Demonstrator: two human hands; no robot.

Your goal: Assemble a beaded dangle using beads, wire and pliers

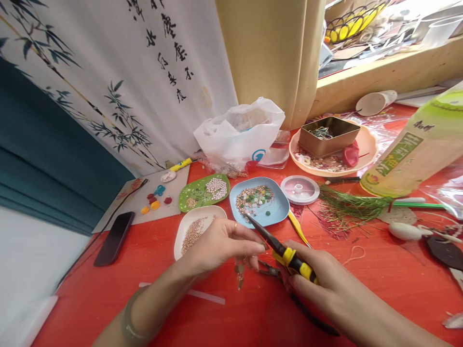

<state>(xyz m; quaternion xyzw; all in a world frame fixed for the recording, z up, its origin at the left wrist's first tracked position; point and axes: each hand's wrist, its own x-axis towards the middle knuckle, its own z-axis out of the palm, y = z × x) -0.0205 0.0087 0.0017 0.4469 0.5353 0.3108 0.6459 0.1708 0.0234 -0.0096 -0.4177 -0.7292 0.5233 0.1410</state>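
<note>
My left hand (222, 243) pinches a small beaded piece (239, 273), whose pale and pinkish beads dangle below the fingers. Its exact form is too small to make out. In my right hand (318, 270) are long-nose pliers (292, 259) with yellow and black handles, their dark tip pointing up and left over the blue dish. Both hands are close together, just in front of the blue dish (277, 219) of mixed beads. A second, dark-jawed tool (269, 271) lies on the red table under my right hand, partly hidden. Behind my left wrist sits a white dish (180, 233) of small gold beads.
A green dish (186, 202) of beads, a phone (114, 238) and a white plastic bag (235, 137) stand left and behind. To the right are a round lidded case (300, 190), yellow tweezers (298, 229), green wire-like strands (347, 205) and a tall bottle (408, 149).
</note>
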